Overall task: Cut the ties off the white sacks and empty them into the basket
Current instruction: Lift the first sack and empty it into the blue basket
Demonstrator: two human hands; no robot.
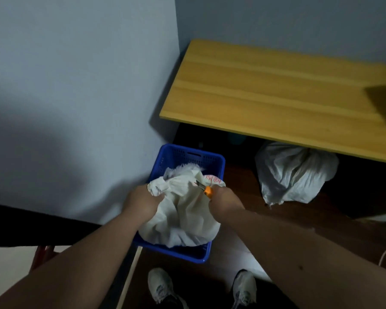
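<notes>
Dim corner, pale wall [76, 97] to the left, wooden table [283, 92] to the right over dark floor. Under the table's near edge, a second sack [294, 175], bunched shut at the top, standing well apart from the basket and untouched as far as can be seen.

Against the wall, the blue basket [187, 255], nearly filled by the first sack [185, 219], resting inside it and bulging over the near rim. Still full by the look of it, neck gathered toward the far left; frayed white material beyond the neck, either sack mouth or contents, impossible to tell which.

Left hand [143, 201] clenched round the gathered neck, holding it up and taut. Right hand [225, 201] wrapped round orange-handled cutters [204, 188], metal tips aimed at the neck just beside the left hand's grip. Tie itself too small and dark to pick out; blades open or closed, cannot tell.

Judged early in the job: first tie being cut or about to be, nothing clearly emptied yet, second sack entirely left to do.

Below, two pale shoes [161, 286] on the floor.
</notes>
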